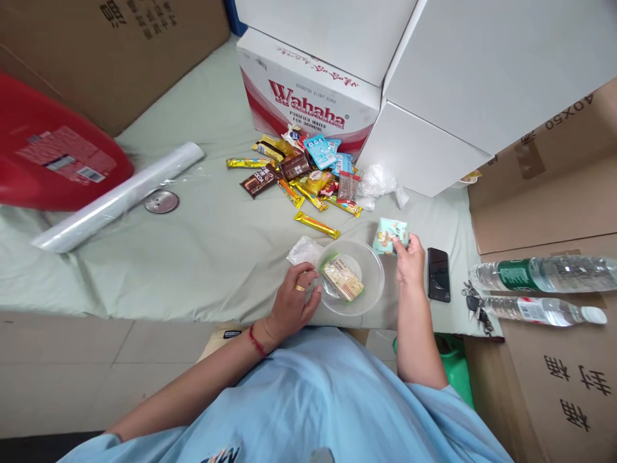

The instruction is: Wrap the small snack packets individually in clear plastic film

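My right hand (409, 259) grips a light green snack packet (390, 235) just right of a clear round plastic bowl (375, 286). Inside the bowl lies a packet of crackers (343, 278) with green edges. My left hand (295, 297) rests at the bowl's left rim, its fingers apart and holding nothing. Behind that hand is a crumpled clear plastic wrapper (304, 250). A yellow snack stick (317, 225) lies just beyond the bowl. Farther back sits a pile of wrapped snacks (308, 168) in yellow, brown, blue and red.
White cartons and a Wahaha box (308, 96) stand behind the snacks. A plastic film roll (120, 196), metal lid (162, 202) and red jug (58, 148) are at left. On the right are a phone (438, 275), keys (475, 305) and two water bottles (544, 310).
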Tool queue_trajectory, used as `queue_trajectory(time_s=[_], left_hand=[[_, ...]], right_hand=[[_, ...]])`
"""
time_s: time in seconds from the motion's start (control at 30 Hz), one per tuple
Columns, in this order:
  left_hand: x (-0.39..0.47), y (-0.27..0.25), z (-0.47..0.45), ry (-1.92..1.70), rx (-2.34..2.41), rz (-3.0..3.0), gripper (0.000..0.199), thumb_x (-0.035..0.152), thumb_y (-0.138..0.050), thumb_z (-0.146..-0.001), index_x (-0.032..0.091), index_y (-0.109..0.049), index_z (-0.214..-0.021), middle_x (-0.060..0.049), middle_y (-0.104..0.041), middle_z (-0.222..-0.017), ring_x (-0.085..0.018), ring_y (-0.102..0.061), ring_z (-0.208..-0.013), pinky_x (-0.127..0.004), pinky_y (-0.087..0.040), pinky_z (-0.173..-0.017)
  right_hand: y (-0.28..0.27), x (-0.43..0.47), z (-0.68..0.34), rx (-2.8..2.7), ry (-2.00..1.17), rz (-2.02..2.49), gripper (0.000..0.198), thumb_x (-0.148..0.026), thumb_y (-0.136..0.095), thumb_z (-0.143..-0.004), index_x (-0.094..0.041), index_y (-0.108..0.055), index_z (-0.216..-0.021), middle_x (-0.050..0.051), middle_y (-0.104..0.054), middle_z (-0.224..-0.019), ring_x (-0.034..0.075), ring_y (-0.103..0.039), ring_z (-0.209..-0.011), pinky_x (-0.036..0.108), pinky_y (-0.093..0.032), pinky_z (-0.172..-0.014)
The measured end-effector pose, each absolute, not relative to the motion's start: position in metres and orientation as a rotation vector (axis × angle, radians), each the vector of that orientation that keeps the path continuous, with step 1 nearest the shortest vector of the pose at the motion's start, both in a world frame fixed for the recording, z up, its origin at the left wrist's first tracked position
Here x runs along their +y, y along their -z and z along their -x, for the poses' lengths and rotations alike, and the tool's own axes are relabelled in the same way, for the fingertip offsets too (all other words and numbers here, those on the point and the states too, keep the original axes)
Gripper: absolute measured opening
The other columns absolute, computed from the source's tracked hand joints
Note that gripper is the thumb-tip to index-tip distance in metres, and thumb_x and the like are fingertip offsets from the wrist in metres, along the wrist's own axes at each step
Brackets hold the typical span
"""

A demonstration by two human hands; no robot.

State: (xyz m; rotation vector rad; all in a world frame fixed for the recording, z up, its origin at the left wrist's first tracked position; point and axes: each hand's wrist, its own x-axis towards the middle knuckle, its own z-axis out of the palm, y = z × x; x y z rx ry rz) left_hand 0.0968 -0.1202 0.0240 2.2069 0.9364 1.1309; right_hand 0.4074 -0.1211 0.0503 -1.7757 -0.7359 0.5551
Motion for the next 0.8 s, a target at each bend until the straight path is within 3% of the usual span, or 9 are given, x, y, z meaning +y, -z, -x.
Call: queue_trajectory(time_s=[0.2,0.3,0.4,0.53,0.6,0.73,0.8], left_hand=[[-0.119,-0.018,-0.099,-1.155,0.920,-2.173,0.028,0.016,-0.059,-0.097,0.021,-0.055,-0.124,-0.013,-0.057,-0.127,-0.022,-0.067,-0.107,-0.037,-0.063,-0.089],[-0.120,-0.016,-0.100,-1.149,0.931,-2.169,0.029,0.016,-0.058,-0.097,0.021,-0.055,-0.125,-0.013,-0.056,-0.127,-0.022,-0.067,-0.108,-0.037,-0.063,-0.089],[-0.121,-0.018,-0.101,-1.143,0.939,-2.188,0.028,0.016,-0.058,-0.098,0.021,-0.054,-0.125,-0.013,-0.055,-0.127,-0.022,-0.066,-0.109,-0.036,-0.063,-0.088],[-0.124,-0.022,-0.100,-1.145,0.953,-2.208,0.025,0.017,-0.058,-0.099,0.021,-0.055,-0.123,-0.012,-0.055,-0.125,-0.022,-0.064,-0.111,-0.034,-0.063,-0.087],[-0.125,-0.022,-0.100,-1.156,0.956,-2.205,0.023,0.017,-0.058,-0.099,0.021,-0.056,-0.122,-0.011,-0.056,-0.124,-0.022,-0.064,-0.112,-0.035,-0.063,-0.090],[-0.129,-0.020,-0.102,-1.170,0.950,-2.179,0.023,0.018,-0.058,-0.099,0.020,-0.058,-0.122,-0.012,-0.056,-0.126,-0.022,-0.064,-0.112,-0.035,-0.062,-0.092],[-0.127,-0.020,-0.101,-1.171,0.935,-2.169,0.023,0.019,-0.058,-0.100,0.020,-0.057,-0.123,-0.012,-0.056,-0.126,-0.021,-0.065,-0.109,-0.034,-0.062,-0.089]], right_hand=[[-0.125,-0.168,-0.395,-1.021,-0.913,1.681,0.058,-0.060,-0.076,-0.086,-0.026,-0.060,-0.131,0.009,-0.075,-0.118,0.026,-0.074,-0.106,0.037,-0.062,-0.087],[-0.130,-0.169,-0.370,-1.348,-0.990,1.754,0.064,-0.051,-0.067,-0.097,-0.027,-0.049,-0.153,0.011,-0.071,-0.134,0.027,-0.069,-0.123,0.039,-0.059,-0.099],[-0.110,-0.155,-0.343,-1.696,-0.799,1.943,0.056,-0.035,-0.053,-0.104,-0.023,-0.047,-0.158,0.015,-0.065,-0.141,0.029,-0.064,-0.129,0.045,-0.054,-0.109],[-0.091,-0.147,-0.317,-2.007,-0.442,2.223,0.051,-0.022,-0.045,-0.105,-0.017,-0.053,-0.156,0.021,-0.063,-0.140,0.033,-0.063,-0.123,0.048,-0.054,-0.105],[-0.092,-0.151,-0.310,-2.089,-0.215,2.229,0.048,-0.019,-0.047,-0.105,-0.019,-0.058,-0.152,0.019,-0.061,-0.145,0.036,-0.055,-0.134,0.052,-0.049,-0.111],[-0.097,-0.156,-0.311,-2.112,0.085,2.204,0.037,-0.018,-0.057,-0.102,-0.024,-0.071,-0.136,0.015,-0.058,-0.152,0.042,-0.031,-0.155,0.071,-0.027,-0.124],[-0.096,-0.155,-0.315,-2.107,0.088,2.197,0.034,-0.020,-0.059,-0.101,-0.024,-0.073,-0.132,0.016,-0.057,-0.154,0.044,-0.030,-0.155,0.074,-0.026,-0.123]])
